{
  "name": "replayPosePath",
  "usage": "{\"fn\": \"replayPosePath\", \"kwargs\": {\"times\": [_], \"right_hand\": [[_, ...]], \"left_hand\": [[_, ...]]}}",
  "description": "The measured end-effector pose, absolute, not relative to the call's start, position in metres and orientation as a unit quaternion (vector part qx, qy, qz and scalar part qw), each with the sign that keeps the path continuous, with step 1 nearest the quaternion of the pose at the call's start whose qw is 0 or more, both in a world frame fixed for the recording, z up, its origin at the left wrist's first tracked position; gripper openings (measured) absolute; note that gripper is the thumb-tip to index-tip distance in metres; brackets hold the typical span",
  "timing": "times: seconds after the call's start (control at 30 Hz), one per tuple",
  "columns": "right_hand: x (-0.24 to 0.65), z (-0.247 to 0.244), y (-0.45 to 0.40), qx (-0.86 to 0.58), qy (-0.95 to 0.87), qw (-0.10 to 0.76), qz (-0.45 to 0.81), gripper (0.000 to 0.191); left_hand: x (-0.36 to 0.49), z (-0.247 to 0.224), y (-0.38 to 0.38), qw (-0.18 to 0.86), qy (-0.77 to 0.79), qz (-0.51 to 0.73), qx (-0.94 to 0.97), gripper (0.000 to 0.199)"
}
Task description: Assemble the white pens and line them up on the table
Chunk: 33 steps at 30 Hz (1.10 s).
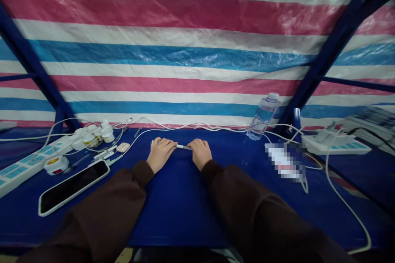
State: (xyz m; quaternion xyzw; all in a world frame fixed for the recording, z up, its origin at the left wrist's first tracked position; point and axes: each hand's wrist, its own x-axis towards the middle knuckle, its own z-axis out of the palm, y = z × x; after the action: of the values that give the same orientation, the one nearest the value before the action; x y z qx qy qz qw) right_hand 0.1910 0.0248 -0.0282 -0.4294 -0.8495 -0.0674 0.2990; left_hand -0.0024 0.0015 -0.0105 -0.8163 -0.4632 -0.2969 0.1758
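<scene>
One power strip and one smartphone lie at 9 and 8 o'clock on a blue table. At 12 o'clock, the left hand and right hand close their fingers on one white pen. One plastic water bottle stands at 1 o'clock; a second power strip lies at 2 o'clock.

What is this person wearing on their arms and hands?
The left sleeve and right sleeve are long, dark brown, with snug cuffs. The left hand and right hand wear no gloves; the left seems to have a ring.
</scene>
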Motion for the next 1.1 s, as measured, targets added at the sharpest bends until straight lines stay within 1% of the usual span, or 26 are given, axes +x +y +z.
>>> {"fn": "replayPosePath", "kwargs": {"times": [0.13,0.27,0.4,0.7,0.87,0.97,1.1], "right_hand": [[0.190,-0.026,0.022,-0.452,-0.831,0.315,-0.071,0.030],[0.189,-0.028,0.022,-0.458,-0.834,0.293,-0.091,0.036],[0.190,-0.032,0.025,-0.449,-0.839,0.289,-0.104,0.037],[0.193,-0.036,0.027,-0.435,-0.839,0.304,-0.120,0.039],[0.193,-0.036,0.027,-0.430,-0.840,0.306,-0.127,0.039],[0.194,-0.036,0.027,-0.426,-0.837,0.315,-0.135,0.038],[0.195,-0.032,0.026,-0.429,-0.825,0.342,-0.137,0.026]], "left_hand": [[-0.003,-0.012,0.003,0.170,-0.461,-0.304,-0.816,0.019],[-0.002,-0.012,0.004,0.152,-0.462,-0.296,-0.822,0.022],[-0.001,-0.012,0.004,0.134,-0.465,-0.291,-0.826,0.023],[0.001,-0.015,0.004,0.177,-0.476,-0.233,-0.829,0.026],[0.001,-0.016,0.004,0.177,-0.474,-0.226,-0.833,0.026],[0.000,-0.017,0.005,0.162,-0.466,-0.248,-0.834,0.026],[0.000,-0.018,0.005,0.141,-0.463,-0.253,-0.838,0.026]]}}
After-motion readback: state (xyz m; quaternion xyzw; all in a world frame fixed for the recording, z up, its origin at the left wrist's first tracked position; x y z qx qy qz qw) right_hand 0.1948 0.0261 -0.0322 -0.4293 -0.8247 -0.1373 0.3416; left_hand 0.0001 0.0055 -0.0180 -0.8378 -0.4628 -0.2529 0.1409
